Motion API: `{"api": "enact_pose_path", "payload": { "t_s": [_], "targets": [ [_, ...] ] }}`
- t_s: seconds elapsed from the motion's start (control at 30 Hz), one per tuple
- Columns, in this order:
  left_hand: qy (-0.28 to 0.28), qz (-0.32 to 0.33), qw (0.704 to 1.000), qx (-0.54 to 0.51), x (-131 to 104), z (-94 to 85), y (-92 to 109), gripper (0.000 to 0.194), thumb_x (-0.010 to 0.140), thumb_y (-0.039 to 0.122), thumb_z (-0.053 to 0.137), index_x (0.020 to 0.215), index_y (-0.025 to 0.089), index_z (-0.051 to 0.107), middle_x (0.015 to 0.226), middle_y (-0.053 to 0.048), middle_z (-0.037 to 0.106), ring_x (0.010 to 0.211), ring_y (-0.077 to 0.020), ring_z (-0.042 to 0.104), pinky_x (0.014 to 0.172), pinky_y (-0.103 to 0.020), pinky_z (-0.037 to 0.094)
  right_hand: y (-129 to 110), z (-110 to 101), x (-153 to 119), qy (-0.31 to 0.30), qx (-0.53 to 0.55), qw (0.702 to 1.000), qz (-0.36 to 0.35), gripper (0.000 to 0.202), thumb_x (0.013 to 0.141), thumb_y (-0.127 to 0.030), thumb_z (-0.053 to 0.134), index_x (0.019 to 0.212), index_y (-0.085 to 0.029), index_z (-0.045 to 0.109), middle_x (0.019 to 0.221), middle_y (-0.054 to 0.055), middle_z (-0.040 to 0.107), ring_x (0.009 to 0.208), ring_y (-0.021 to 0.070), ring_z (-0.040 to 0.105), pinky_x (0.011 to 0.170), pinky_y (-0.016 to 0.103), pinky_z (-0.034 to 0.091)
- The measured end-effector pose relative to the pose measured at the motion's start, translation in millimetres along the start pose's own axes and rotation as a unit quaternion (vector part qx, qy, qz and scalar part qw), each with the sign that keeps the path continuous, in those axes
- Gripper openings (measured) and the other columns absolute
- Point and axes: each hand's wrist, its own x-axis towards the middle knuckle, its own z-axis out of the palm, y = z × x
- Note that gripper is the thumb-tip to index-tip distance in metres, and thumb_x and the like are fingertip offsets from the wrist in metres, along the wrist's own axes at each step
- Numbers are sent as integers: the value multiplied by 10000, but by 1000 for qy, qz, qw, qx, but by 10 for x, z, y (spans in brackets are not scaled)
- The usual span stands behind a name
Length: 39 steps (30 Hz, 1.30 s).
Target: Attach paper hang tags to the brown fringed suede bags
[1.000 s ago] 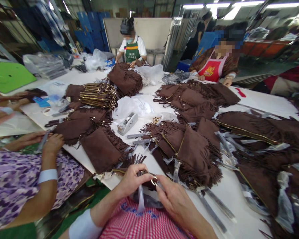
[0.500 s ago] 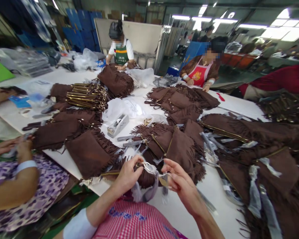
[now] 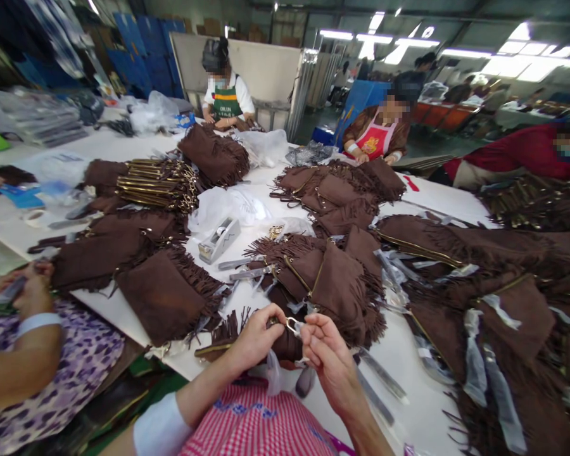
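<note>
My left hand (image 3: 260, 337) is closed in a pinch on a gold metal clasp (image 3: 292, 325) at the front of the table. Clear plastic film (image 3: 296, 330) clings around the clasp's right side. My right hand (image 3: 327, 349) is closed on this film, thumb against fingers, close beside the clasp. Below both hands hangs a plastic-covered strap (image 3: 306, 382), partly hidden by my fingers. Behind and under them lies a brown bag (image 3: 285, 347), mostly covered by my hands. A brown fringed bag (image 3: 344, 294) with a gold zip rests just beyond my right hand.
A tape dispenser (image 3: 219, 239) stands mid-table beside a crumpled plastic bag (image 3: 228, 208). Fringed bags are heaped left and right (image 3: 498, 316). Wrapped straps (image 3: 384, 377) lie at my right. A co-worker's hands (image 3: 35, 288) work at the left; two people stand across the table.
Both hands have come closer together around the clasp. My right hand has shifted from the hanging strap end to the film by the clasp. The view has turned slightly right.
</note>
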Motion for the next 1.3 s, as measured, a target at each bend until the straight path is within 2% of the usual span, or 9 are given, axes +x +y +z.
{"api": "enact_pose_path", "payload": {
  "t_s": [0.23,0.4,0.67,0.8,0.9,1.0,1.1,1.2,1.3],
  "targets": [
    [27,-19,999,18,-8,36,-4,134,715,169,510,846,193,518,770,25,538,745,-151,498,682,-252,370,145,30,60,11,-17,1000,-14,232,831,-389,674,963,-232,565,729,-52,506,520,66,364,477,196,300],
    [2,-10,1000,-19,-4,67,17,194,753,209,541,932,174,605,887,-10,636,861,-172,577,786,-262,413,204,11,106,24,-55,998,-30,228,841,-411,656,929,-223,563,705,-57,497,520,70,362,482,203,302],
    [46,-5,999,-2,41,89,5,146,753,222,532,727,160,661,727,-12,665,730,-164,592,705,-252,416,216,50,108,22,-109,993,-43,231,847,-424,611,934,-219,553,748,-41,532,500,70,382,470,215,311],
    [60,-5,998,-1,49,102,-23,150,744,214,528,724,155,665,701,-6,655,697,-154,579,673,-242,408,215,18,92,43,-197,978,-56,259,892,-429,514,1043,-220,530,591,-78,463,474,108,409,469,231,340],
    [72,-6,997,-2,49,116,-28,145,737,206,531,713,156,665,682,-1,648,672,-147,568,654,-236,405,222,-16,82,77,-328,939,-71,235,904,-375,481,1059,-206,532,601,-54,512,505,141,501,506,259,401],
    [75,2,997,-3,48,141,-28,140,733,191,531,711,159,665,684,-1,651,673,-144,571,652,-231,405,224,-35,93,100,-474,863,-141,140,892,-305,495,952,-207,576,782,23,605,621,168,576,597,294,453],
    [75,5,997,1,44,171,-31,134,738,188,536,716,161,665,684,-1,652,678,-144,571,647,-229,402,214,-46,115,97,-548,800,-224,139,915,-257,465,836,-215,572,792,34,588,703,185,583,649,300,461],
    [77,14,997,4,39,193,-37,134,753,198,537,726,161,662,682,0,648,670,-142,567,643,-230,399,206,-56,121,78,-571,775,-258,193,953,-235,417,810,-219,545,765,21,562,692,173,583,639,277,457],
    [80,29,996,6,32,202,-42,134,766,209,538,732,162,659,689,0,648,676,-141,569,652,-230,400,216,-68,106,65,-576,771,-262,207,968,-247,400,823,-219,546,778,21,574,693,166,594,640,266,457]
  ]
}}
